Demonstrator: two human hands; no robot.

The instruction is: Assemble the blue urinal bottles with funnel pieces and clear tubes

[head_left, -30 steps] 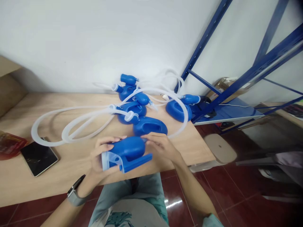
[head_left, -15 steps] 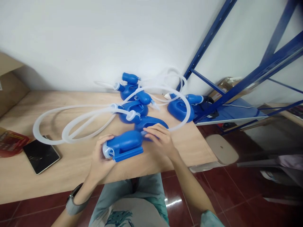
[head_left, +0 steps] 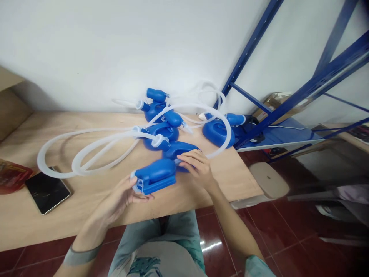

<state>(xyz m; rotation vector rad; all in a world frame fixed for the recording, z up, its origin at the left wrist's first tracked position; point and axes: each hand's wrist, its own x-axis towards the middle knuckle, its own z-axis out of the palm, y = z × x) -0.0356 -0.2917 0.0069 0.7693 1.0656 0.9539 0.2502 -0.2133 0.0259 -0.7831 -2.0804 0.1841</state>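
Note:
A blue plastic urinal cup [head_left: 157, 170] with a side handle and a pale cap at its wide end is held over the table's front part. My left hand [head_left: 127, 194] grips that capped end, thumb on the rim and fingers underneath. At the narrow neck, my right hand [head_left: 196, 165] pinches the end of a clear tube [head_left: 213, 154]; whether the tube is seated on the neck is hidden by the fingers. Directly behind lies a blue urinal bottle [head_left: 182, 147]. Another blue bottle [head_left: 155, 143] stands further back, with a white cap [head_left: 158, 141] on its spout.
More blue bottles [head_left: 218, 134] and coiled white tubing [head_left: 75, 163] spread across the wooden table [head_left: 95, 207]. At left are a phone [head_left: 47, 191], a red container [head_left: 13, 177] and a cardboard box [head_left: 13, 111]. A blue metal rack [head_left: 250, 50] and a stool [head_left: 268, 181] stand right.
My left hand has shifted its grip on the capped end, with the wrist lower and turned. The cup has moved slightly right and tipped a little. My right hand keeps its pinch.

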